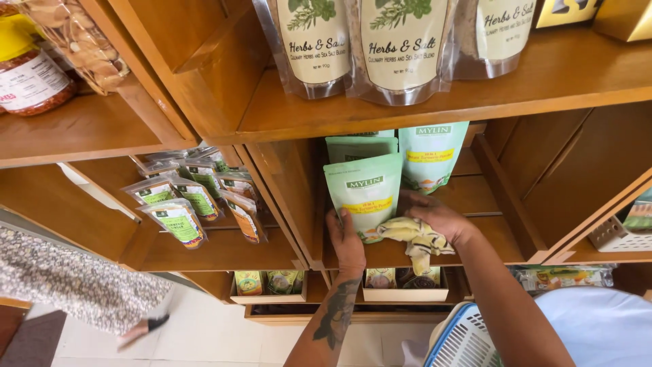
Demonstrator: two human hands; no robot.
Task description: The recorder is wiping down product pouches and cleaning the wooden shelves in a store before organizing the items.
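My left hand [345,239] grips the lower left edge of a pale green stand-up pouch [363,194] standing on a wooden shelf [489,234]. Beside it, my right hand [438,216] rests on the shelf against the pouch's right side and holds a crumpled yellow cloth [414,239]. More green pouches stand behind the front one [432,153]. My left forearm carries a dark tattoo.
Clear herb pouches [401,47] stand on the shelf above. Small packets with green and orange labels [187,204] fill the left compartment. Open boxes of goods [406,284] sit on the bottom shelf. A blue-and-white basket [465,340] is at lower right. Another person's patterned clothing [68,278] shows at left.
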